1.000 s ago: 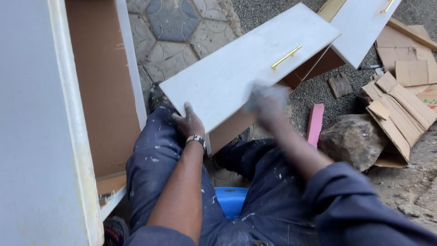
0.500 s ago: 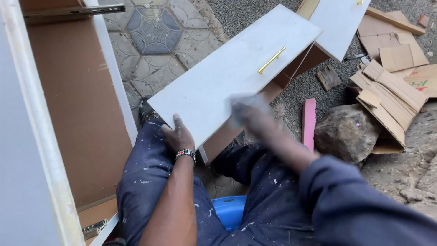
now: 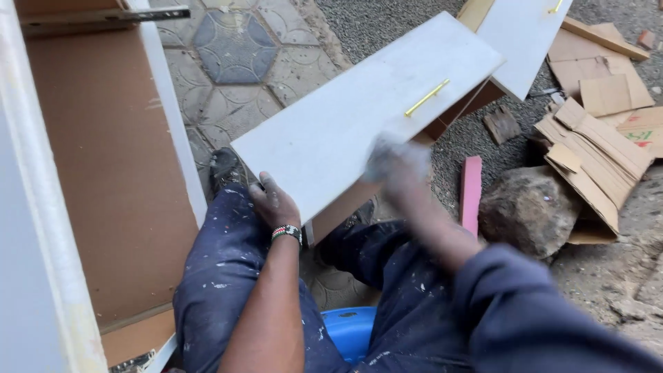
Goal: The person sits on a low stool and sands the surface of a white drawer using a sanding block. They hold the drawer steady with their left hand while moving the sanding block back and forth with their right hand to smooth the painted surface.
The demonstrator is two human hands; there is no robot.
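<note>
Resting across the person's knees, the white drawer front (image 3: 359,124) runs its long axis from the near left corner up to the far right, with a slim gold handle (image 3: 427,97) set along that same line near the far end. The left hand (image 3: 275,202) sits at the near lower corner, fingers curled over the edge and pressing down, so its grip is clenched on the panel. The right hand (image 3: 395,166) lies on the panel's near long edge, about midway, just short of the handle. It is heavily blurred and pale with dust; whether its grip holds a cloth or pad, or is merely flat on the surface, I cannot tell. Of the two hands the right is nearer the handle and the bare far half of the panel, which lies up and to the right of it. The left is at the opposite end.

A cabinet carcass (image 3: 103,173) stands open at the left. A pink block (image 3: 471,193), a rock (image 3: 528,211) and cardboard scraps (image 3: 601,152) lie on the ground to the right.
</note>
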